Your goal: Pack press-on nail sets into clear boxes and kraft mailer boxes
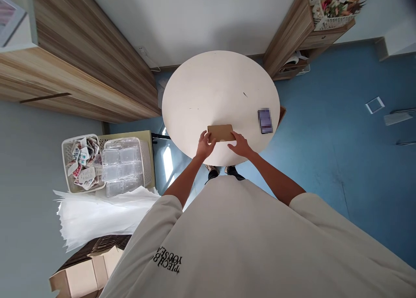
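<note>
A small brown cardboard box [221, 133] rests at the near side of the round white table [214, 85], its long side running left to right. My left hand [205, 144] is closed on its left end, thumb at the front edge. At the right end, my right hand [240, 144] grips with fingers on the corner and thumb below. The box looks closed; its underside is hidden. To the right on the tabletop lies a purple phone-like object [265, 121], blurred by pixels.
Left of me, a white basket of packets [82, 163] stands beside a basket of clear plastic boxes [123, 163]. White paper sheets [104, 211] and cardboard boxes [84, 276] are below. Wooden cabinets [97, 51] flank the table. A small frame [375, 105] lies on the blue floor.
</note>
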A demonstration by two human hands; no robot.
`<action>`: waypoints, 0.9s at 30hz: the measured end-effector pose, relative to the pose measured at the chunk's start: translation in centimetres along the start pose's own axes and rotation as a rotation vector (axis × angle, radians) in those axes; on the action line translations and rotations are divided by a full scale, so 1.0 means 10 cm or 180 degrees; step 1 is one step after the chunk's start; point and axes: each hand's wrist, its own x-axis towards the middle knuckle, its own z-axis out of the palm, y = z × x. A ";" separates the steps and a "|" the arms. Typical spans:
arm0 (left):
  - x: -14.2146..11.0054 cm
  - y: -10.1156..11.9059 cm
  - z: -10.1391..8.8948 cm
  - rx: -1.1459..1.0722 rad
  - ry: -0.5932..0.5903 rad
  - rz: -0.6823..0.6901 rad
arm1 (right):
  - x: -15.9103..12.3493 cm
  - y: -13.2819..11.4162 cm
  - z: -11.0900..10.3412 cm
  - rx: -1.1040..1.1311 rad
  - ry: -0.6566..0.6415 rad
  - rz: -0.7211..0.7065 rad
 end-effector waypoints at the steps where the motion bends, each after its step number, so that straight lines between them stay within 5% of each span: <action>1: 0.02 0.03 -0.03 0.0045 -0.0047 0.0107 | 0.02 0.00 -0.03 -0.0086 -0.0025 -0.0048; 6: 0.13 0.12 -0.13 0.0643 -0.0257 0.0609 | 0.16 0.01 -0.16 -0.0451 0.0123 -0.0316; 12: 0.28 0.16 -0.20 0.1257 -0.0314 0.0616 | 0.31 0.04 -0.29 -0.0811 -0.0069 -0.0529; 27: 0.52 0.45 -0.27 0.2274 -0.0599 0.0420 | 0.51 -0.09 -0.38 -0.0496 -0.0071 -0.0059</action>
